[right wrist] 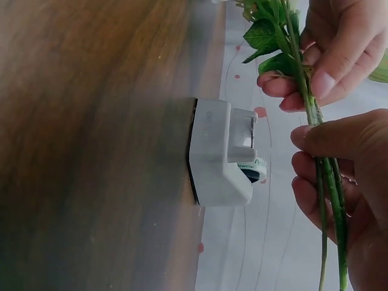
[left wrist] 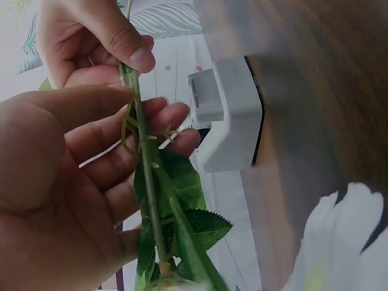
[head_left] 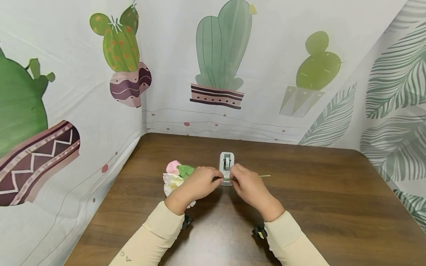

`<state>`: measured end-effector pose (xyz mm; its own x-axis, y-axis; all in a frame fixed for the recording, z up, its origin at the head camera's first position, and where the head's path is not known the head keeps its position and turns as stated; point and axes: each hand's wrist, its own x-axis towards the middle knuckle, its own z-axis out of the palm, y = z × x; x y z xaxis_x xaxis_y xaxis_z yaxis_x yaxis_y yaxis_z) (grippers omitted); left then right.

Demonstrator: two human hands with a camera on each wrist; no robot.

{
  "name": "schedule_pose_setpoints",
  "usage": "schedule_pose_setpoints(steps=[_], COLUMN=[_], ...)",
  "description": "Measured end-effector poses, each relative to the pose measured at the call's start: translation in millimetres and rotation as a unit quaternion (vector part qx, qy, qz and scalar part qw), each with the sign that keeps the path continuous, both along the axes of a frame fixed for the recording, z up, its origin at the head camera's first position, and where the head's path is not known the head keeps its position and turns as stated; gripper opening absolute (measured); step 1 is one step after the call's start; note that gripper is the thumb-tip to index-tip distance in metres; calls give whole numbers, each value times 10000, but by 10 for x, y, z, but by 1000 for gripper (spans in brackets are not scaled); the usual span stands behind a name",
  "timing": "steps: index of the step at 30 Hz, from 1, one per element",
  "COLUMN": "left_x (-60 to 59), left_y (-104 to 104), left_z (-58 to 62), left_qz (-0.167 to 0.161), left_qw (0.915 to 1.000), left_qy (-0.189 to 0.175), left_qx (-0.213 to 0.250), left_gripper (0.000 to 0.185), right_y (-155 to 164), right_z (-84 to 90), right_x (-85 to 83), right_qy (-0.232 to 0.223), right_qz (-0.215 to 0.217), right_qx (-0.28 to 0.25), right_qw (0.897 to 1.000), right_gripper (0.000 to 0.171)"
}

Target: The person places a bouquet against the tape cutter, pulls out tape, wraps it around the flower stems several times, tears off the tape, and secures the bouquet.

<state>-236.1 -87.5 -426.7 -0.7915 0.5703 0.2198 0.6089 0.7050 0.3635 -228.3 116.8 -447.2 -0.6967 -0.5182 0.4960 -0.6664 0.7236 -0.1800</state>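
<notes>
Both hands hold a bunch of artificial flowers by its green stems (right wrist: 310,103), just above the table and in front of a small white tape dispenser (head_left: 226,167). My left hand (head_left: 213,179) pinches the stems between thumb and fingers close to the leaves (left wrist: 185,200). Just to its right, my right hand (head_left: 235,178) pinches the same stems between thumb and fingers. The pink and white blooms (head_left: 173,177) lie to the left of the left hand, and the stem ends (head_left: 264,176) stick out to the right. The dispenser's (right wrist: 221,151) serrated cutter faces the hands.
A dark wooden table (head_left: 319,199) carries everything. Fabric walls printed with cacti (head_left: 223,55) and leaves close it in at the left, back and right. A white flower petal (left wrist: 339,242) shows close to the left wrist camera.
</notes>
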Motion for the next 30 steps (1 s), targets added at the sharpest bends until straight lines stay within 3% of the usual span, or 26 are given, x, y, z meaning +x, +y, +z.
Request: schedule_pose_setpoints(steps=[10,21,30], left_x=[-4,-12,-10], left_y=[-2,1,-1], left_z=[-14,-52,-65], left_qz=[-74,-20,77], left_qw=[9990,9965,9949], left_qy=[436,828,1006], left_qx=[-83,-148,-72], left_gripper=[10,5,9], right_y=[-2,36,11], right_z=[-8,30,53], right_x=[3,27,21], right_qy=[-199,-1181,-1531], right_qz=[-32,28,-496], right_qx=[-190,-510,-239], right_qw=[9996,9917,9867], right_gripper=[20,15,12])
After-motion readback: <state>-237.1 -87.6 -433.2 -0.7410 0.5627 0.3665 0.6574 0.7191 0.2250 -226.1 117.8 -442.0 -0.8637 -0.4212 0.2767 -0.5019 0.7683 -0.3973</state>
